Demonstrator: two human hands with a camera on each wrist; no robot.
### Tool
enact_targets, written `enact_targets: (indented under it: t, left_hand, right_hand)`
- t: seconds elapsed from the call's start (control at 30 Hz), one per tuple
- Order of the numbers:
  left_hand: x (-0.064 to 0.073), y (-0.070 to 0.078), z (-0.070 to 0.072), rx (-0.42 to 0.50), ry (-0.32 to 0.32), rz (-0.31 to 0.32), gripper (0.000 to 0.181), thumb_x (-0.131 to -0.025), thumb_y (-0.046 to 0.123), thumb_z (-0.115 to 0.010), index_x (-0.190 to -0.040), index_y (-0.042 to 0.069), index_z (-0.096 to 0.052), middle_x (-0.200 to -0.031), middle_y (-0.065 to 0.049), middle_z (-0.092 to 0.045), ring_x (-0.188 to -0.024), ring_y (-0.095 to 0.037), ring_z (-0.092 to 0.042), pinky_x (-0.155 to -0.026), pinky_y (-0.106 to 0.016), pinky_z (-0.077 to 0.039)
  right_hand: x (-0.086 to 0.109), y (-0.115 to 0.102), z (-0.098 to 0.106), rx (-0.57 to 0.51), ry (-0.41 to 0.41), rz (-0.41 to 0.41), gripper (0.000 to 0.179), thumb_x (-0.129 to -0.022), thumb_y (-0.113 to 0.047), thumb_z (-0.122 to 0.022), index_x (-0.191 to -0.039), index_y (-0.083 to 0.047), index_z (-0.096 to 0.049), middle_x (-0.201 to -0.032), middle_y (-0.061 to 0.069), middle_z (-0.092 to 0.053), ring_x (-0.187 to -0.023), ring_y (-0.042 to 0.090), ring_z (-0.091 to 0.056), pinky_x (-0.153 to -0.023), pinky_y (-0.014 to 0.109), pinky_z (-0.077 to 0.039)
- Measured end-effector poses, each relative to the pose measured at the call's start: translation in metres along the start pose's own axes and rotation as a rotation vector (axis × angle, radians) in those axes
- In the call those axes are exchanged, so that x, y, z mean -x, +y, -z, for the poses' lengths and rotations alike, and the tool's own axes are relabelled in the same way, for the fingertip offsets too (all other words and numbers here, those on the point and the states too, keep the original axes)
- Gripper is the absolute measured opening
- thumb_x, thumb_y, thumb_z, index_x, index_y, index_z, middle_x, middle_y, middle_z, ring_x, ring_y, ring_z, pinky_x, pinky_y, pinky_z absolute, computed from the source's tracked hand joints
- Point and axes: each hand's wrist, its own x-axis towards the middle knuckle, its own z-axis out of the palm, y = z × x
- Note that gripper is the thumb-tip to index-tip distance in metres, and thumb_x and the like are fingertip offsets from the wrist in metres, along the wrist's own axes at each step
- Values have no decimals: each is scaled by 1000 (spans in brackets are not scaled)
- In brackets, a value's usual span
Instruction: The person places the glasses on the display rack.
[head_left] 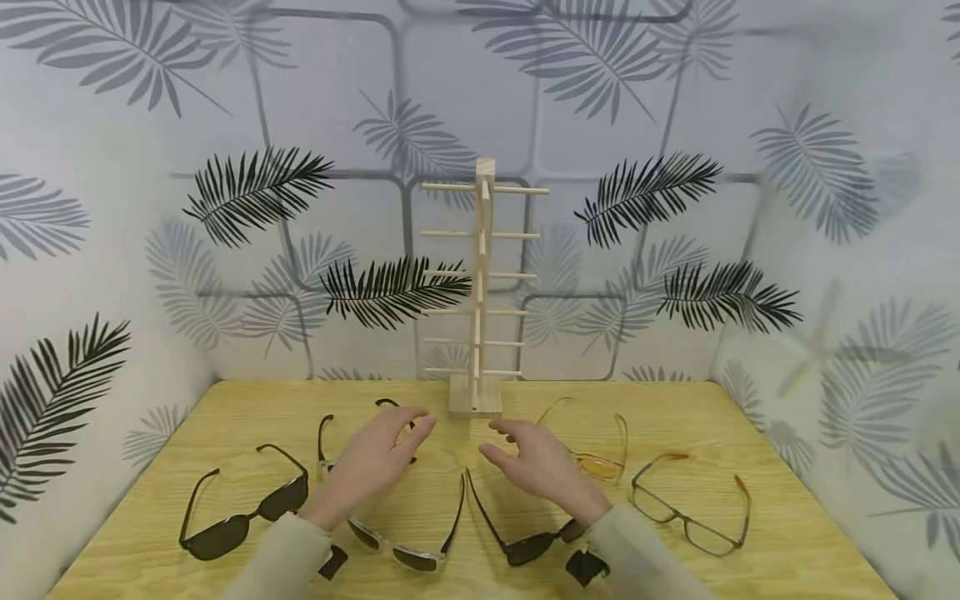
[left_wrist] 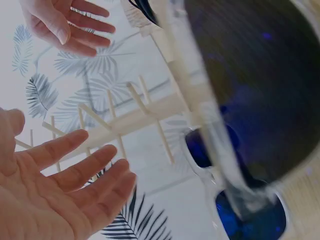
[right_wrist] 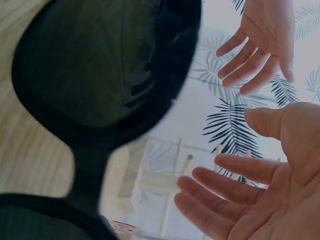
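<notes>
My left hand (head_left: 378, 454) hovers over the table left of centre, fingers apart and holding nothing. My right hand (head_left: 543, 462) mirrors it on the other side, with nothing in its grasp. Between and behind them stands a wooden glasses rack (head_left: 480, 283) with a post and horizontal pegs; no glasses hang on it. Below the hands lie clear-framed sunglasses (head_left: 416, 560) and black sunglasses (head_left: 528, 548), both partly visible. Another pair of glasses (head_left: 325, 433) is mostly hidden by my left hand. Yellow-lensed glasses (head_left: 597, 467) lie just beyond my right hand.
Black sunglasses (head_left: 217, 537) lie on the left of the wood-grain table (head_left: 697, 417). Thin-framed clear glasses (head_left: 693, 525) lie at the right. A leaf-patterned backdrop (head_left: 637, 92) encloses the back and sides.
</notes>
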Motion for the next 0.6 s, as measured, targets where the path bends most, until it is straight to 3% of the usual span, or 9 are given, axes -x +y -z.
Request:
enact_targets:
  t: [0.23,0.47,0.6]
  left_hand:
    - [6,-19,8,198,1,-35,53,-104,52,-37,-135,16,-59,-130,-6,-64,-122,-27,-59,-102,-53,-47]
    - [12,-39,17,288,-54,26,43,-103,49,-43,-118,16,-67,-114,-10,-67,-104,-26,-64,-82,-36,-55]
    - [17,-51,24,336,-110,60,41,-102,44,-50,-119,11,-67,-106,-11,-67,-95,-26,-63,-73,-34,-53]
  right_hand:
    - [2,8,-4,-205,-17,-22,38,-98,-36,-60,-124,-10,-67,-112,10,-71,-91,23,-69,-70,35,-58]
    - [5,13,-7,-505,-136,-79,31,-97,-31,-63,-116,-8,-70,-87,19,-72,-67,38,-65,-46,44,-52]
    - [9,14,-9,-574,-207,-130,33,-96,-31,-64,-117,-7,-70,-77,14,-70,-55,24,-61,-40,29,-44]
